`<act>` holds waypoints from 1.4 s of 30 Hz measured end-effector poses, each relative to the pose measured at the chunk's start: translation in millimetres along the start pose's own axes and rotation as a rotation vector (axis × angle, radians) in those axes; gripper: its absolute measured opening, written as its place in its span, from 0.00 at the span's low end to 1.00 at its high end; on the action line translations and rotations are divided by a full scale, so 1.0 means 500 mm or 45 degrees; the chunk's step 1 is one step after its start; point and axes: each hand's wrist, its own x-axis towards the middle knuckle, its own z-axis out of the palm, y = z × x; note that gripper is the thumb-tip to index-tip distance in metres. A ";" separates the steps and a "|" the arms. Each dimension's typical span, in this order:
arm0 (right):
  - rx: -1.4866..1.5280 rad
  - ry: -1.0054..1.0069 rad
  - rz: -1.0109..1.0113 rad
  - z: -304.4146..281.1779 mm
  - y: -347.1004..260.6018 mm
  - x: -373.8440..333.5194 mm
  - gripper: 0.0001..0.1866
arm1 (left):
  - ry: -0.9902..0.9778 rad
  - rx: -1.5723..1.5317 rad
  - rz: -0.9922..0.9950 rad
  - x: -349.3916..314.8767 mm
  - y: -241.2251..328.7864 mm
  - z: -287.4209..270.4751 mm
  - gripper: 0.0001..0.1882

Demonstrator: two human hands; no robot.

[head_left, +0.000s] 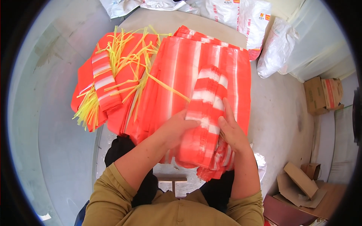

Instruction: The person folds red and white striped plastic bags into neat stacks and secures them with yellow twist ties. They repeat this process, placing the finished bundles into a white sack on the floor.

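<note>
A folded bundle of red-and-white striped plastic bags [206,100] lies lengthwise over a larger flat stack of the same striped plastic bags [181,62]. My left hand [178,127] grips the bundle's left side, thumb on top and the other fingers mostly hidden. On its right edge, my right hand [233,132] is closed around the side with the thumb near the top face. Crumpled striped ends [211,174] hang below the bundle toward my lap. To the left, a loose spray of yellow plastic strips [126,56] lies across another red pile [132,41].
A smaller striped folded bundle [105,81] rests on the left pile, beside more yellow strips [88,109]. White printed sacks [222,15] line the far side, one white sack [277,47] at far right. Cardboard boxes [316,96] and an opened carton [299,184] stand right.
</note>
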 end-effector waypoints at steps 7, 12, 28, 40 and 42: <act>-0.305 0.120 -0.092 -0.051 0.016 -0.008 0.31 | 0.246 0.745 0.344 0.032 -0.040 -0.018 0.41; -0.747 0.222 -0.135 -0.123 0.003 -0.042 0.15 | 0.380 1.431 0.441 0.000 0.005 0.027 0.49; -1.378 0.621 -0.684 -0.089 0.012 -0.020 0.09 | 0.400 2.052 0.821 -0.004 0.013 0.011 0.40; -1.323 0.705 -0.696 -0.011 -0.013 -0.002 0.07 | 0.365 2.058 0.861 -0.011 0.008 0.009 0.35; -1.200 0.721 -1.008 0.007 -0.013 0.008 0.10 | 0.361 2.064 0.879 -0.013 0.007 0.008 0.35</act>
